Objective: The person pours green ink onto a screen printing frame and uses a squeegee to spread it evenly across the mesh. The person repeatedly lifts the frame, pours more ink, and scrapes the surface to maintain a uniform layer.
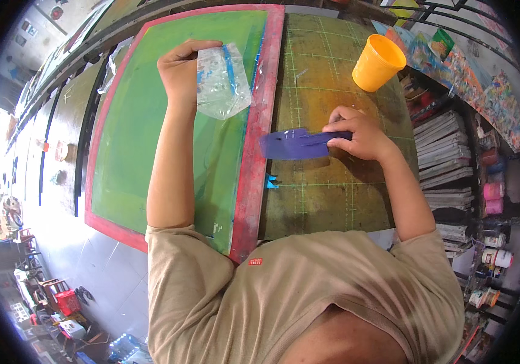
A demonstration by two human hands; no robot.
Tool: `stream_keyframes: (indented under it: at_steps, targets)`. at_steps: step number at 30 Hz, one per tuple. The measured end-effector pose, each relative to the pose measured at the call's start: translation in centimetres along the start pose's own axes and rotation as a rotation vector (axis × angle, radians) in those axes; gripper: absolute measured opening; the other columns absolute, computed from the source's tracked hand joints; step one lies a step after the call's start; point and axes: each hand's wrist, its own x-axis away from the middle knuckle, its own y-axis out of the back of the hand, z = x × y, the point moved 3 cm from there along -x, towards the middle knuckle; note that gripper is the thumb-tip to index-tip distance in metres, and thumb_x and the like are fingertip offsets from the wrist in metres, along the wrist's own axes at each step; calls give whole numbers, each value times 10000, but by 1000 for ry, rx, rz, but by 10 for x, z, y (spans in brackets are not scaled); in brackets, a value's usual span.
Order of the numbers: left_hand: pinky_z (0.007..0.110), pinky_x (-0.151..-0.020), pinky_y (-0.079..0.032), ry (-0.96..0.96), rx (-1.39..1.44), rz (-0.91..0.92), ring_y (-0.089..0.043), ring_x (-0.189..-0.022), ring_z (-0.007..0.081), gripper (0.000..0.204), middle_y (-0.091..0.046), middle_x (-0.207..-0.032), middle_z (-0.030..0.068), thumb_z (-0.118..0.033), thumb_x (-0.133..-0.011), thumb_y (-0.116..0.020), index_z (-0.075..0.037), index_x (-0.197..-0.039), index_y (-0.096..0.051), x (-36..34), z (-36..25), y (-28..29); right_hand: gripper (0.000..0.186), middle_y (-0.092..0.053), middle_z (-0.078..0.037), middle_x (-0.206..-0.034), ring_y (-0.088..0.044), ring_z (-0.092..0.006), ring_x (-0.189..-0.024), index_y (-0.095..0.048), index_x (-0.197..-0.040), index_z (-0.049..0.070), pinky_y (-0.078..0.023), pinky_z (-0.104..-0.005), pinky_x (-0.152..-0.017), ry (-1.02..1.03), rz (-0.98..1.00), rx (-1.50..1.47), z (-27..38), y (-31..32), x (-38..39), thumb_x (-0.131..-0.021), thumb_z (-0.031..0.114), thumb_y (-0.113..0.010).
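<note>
My left hand (178, 76) grips the top edge of a clear plastic piece (217, 85) with blue streaks, held over the green screen (132, 151) in its red frame (248, 206). My right hand (354, 136) holds a scraper (290, 144) coated in purple, its blade reaching over the frame's right bar and the worn board (326, 212) marked with a light green grid. An orange cup (378, 64) stands on the board beyond my right hand. A small bright blue scrap (270, 181) lies by the frame below the scraper; its kind is unclear.
On the right are stacks of grey flat pieces (442, 158), a paint-splattered panel (478, 85) and jars (495, 258). Another worn board (68, 115) lies left of the frame. On the tiled floor at lower left are a red container (67, 301) and assorted clutter.
</note>
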Motion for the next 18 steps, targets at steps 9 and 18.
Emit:
stream_keyframes:
  at_steps: [9,18]
  targets:
    - [230,-631,-502,72,-21,23,-631,-689,122,198,-695,-801,77,113,-714,-634,32,-871,-723,-2,-1,0,580,-537,-119,-1166,-548,-312,-1053,-615,-1192,98,-440,-416,-924,271,-122,-193,20,-15,-66,-753,450,-756]
    - [245,-642,-520,96,-143,83,-635,-697,129,165,-694,-803,88,97,-726,-649,39,-866,-714,-7,-8,1,508,-608,-171,-755,-593,-376,-701,-612,-779,27,-473,-432,-642,551,-245,-46,62,-38,-195,-855,529,-604]
